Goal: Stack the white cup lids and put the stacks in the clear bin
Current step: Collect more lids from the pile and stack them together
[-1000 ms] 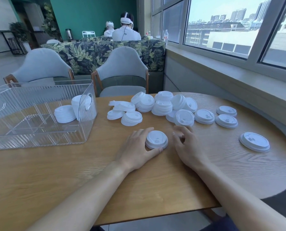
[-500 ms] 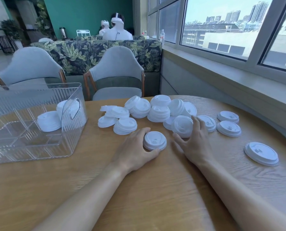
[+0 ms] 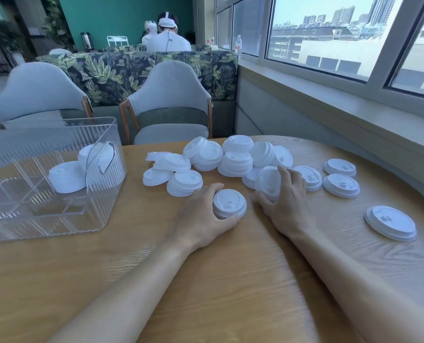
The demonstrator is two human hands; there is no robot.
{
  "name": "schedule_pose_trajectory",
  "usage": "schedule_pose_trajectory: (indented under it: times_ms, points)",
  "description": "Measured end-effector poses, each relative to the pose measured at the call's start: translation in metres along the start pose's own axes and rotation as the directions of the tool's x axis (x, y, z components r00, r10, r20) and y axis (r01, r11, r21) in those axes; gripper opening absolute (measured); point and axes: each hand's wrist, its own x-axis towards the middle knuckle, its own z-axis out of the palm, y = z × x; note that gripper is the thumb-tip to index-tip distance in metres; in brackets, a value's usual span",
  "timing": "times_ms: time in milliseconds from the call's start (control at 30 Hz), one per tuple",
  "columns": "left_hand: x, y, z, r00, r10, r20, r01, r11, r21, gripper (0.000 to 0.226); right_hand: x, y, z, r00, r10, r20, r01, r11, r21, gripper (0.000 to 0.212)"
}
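My left hand point(image 3: 201, 214) grips a short stack of white lids point(image 3: 229, 203) standing on the wooden table point(image 3: 206, 293), thumb in front and fingers curled behind it. Just to the right, my right hand point(image 3: 285, 201) has its fingers curled round a tilted lid point(image 3: 269, 183) at the near edge of the loose pile of white lids point(image 3: 230, 159). The clear bin point(image 3: 33, 219) stands at the left and holds two stacks of lids point(image 3: 67, 180), one flat and one leaning against the wall.
Two single lids point(image 3: 340, 185) lie right of the pile and one larger lid point(image 3: 390, 226) sits alone near the table's right edge. Two grey chairs point(image 3: 171, 107) stand behind the table. A window ledge runs along the right. People sit in the background.
My right hand has reached forward from the table beside the small stack to the pile and closed on a tilted lid. My left hand stays on the small stack.
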Motion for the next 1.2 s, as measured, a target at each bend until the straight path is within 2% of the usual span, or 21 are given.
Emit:
schedule_pose_trajectory:
  times_ms: [267,433,733,900,1067,1200]
  points:
    - [-0.019,0.003,-0.007,0.997,-0.022,-0.07,0.01,0.986,-0.164,0.083,-0.024,-0.01,-0.004,0.992,-0.123,0.004,0.122,0.992,0.029,0.079]
    - [-0.037,0.001,-0.012,0.993,-0.046,-0.11,0.019,0.971,-0.238,0.081,-0.047,-0.017,-0.012,0.981,-0.149,0.126,0.146,0.989,0.038,0.083]
    - [-0.063,0.002,-0.024,0.98,-0.066,-0.19,0.012,0.963,-0.27,0.071,-0.089,-0.041,-0.027,0.932,-0.237,0.273,0.232,0.971,0.05,0.084]
    - [-0.068,0.004,-0.024,0.982,-0.067,-0.178,0.02,0.967,-0.255,0.075,-0.096,-0.043,-0.024,0.903,-0.293,0.313,0.297,0.954,0.035,0.087]
    - [-0.07,0.004,-0.022,0.99,-0.044,-0.135,0.009,0.969,-0.248,0.082,-0.097,-0.043,-0.026,0.897,-0.295,0.329,0.29,0.955,0.063,0.092]
    - [-0.071,0.004,-0.02,0.989,-0.005,-0.148,-0.027,0.976,-0.217,0.078,-0.093,-0.039,-0.025,0.929,-0.193,0.317,0.124,0.967,0.224,0.088]
